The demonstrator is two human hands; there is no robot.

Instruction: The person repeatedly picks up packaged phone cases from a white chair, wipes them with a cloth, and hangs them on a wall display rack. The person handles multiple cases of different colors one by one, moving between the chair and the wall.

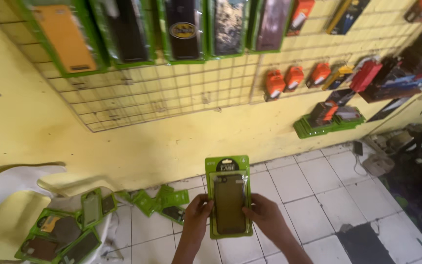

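I hold a green blister pack (228, 195) upright in front of me, with a dark olive phone case inside it. My left hand (197, 212) grips its lower left edge and my right hand (263, 215) grips its lower right edge. The pack's top card has a black label and a hang hole. Behind it rises a yellow wall with a white wire grid panel (172, 93). Similar green packs with phone cases (184, 29) hang along the grid's top.
A white plastic chair (10, 225) at the lower left carries several green packs (64, 232). More packs (164, 203) lie on the white tiled floor by the wall. Orange and red packaged items (294, 78) hang on the grid. Cables and clutter (396, 146) fill the right corner.
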